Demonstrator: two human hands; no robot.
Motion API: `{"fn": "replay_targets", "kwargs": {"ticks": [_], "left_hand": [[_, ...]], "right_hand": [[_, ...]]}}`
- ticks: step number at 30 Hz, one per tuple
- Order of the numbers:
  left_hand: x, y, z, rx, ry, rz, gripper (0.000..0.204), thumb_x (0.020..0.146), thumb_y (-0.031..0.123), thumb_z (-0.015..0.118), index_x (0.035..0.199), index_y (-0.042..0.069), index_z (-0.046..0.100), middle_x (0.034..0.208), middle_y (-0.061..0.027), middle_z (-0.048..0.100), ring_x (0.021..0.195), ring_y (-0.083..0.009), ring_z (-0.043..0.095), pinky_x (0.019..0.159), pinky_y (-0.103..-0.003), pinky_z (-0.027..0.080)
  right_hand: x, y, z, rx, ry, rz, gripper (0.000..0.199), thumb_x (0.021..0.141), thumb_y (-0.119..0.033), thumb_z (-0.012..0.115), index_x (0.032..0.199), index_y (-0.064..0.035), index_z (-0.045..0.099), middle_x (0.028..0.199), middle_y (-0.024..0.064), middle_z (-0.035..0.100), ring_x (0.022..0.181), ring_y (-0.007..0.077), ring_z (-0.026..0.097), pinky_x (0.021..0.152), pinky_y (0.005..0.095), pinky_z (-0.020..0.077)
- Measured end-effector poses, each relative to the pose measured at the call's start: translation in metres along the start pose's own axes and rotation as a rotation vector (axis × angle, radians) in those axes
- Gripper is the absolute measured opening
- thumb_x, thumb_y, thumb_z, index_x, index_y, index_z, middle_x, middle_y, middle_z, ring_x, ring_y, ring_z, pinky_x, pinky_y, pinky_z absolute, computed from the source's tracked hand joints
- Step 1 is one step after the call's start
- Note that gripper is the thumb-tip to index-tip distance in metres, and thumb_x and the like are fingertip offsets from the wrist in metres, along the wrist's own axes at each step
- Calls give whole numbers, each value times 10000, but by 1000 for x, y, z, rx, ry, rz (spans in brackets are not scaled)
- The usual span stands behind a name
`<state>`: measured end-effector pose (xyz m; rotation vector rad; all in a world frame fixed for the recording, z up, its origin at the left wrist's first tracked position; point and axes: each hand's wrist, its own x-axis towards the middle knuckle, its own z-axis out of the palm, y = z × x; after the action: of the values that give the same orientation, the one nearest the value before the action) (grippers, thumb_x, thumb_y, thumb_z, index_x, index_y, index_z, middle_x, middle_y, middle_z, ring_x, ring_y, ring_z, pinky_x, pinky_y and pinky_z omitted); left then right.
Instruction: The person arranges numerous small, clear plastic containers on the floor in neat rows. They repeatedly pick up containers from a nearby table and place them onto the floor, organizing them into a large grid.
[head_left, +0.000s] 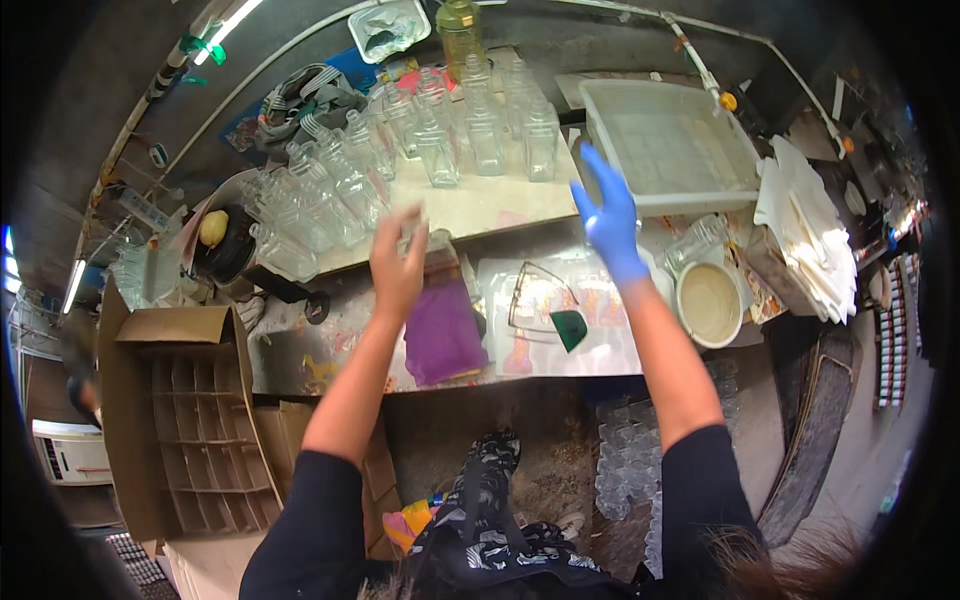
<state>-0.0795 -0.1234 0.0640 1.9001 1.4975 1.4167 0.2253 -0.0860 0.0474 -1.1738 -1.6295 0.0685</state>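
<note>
My bare left hand [399, 265] is raised over the front edge of the pale board [490, 205], its fingers apart, slightly blurred and holding nothing I can see. Just below it lies a block covered in purple cloth [443, 333]. My right hand [610, 215], in a blue glove, is open and empty, with thumb and fingers spread, near the board's right end. Several clear glass bottles [485, 135] stand on the board, and others [340, 175] lean or lie at its left. Between my arms, a dark green scraper blade [569, 330] and a thin wire frame [516, 300] rest on a pink-stained white sheet [495, 345].
A translucent plastic tub [675, 200] sits at the back right. In front of it are a lying clear bottle [697, 240] and a cream bucket [711, 305]. White papers [800, 225] stack at the right. An open cardboard box with dividers [210, 440] stands lower left.
</note>
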Motion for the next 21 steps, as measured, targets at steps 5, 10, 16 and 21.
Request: {"fn": "replay_targets", "kwargs": {"ticks": [5, 10, 16, 21], "left_hand": [[178, -58, 56, 60, 173, 171, 354, 859, 149, 693, 1187, 46, 610, 1065, -109, 627, 1014, -218, 601, 898, -348, 475], [229, -116, 103, -305, -52, -89, 360, 834, 175, 746, 1144, 29, 634, 958, -76, 675, 800, -159, 633, 744, -295, 521], [218, -99, 98, -109, 202, -47, 184, 839, 180, 748, 931, 27, 702, 715, -10, 647, 633, -68, 557, 565, -207, 441], [138, -15, -3, -428, 179, -283, 203, 880, 236, 705, 933, 44, 662, 589, 28, 551, 508, -69, 493, 463, -267, 393]], "right_hand": [[127, 52, 98, -55, -22, 98, 612, 796, -255, 749, 1350, -108, 531, 1149, 124, 649, 1040, 255, 623, 955, 342, 457], [146, 73, 139, 294, -173, 489, 441, 806, -296, 764, 1184, -91, 665, 734, 18, 606, 694, 67, 549, 679, 247, 477], [158, 64, 155, 361, -71, 689, 360, 821, -339, 748, 1045, -59, 713, 644, 29, 589, 556, 83, 550, 578, 274, 498], [160, 20, 168, -45, -364, 344, 527, 779, -475, 742, 1062, -32, 702, 776, 133, 681, 618, 205, 642, 663, 357, 544]]}}
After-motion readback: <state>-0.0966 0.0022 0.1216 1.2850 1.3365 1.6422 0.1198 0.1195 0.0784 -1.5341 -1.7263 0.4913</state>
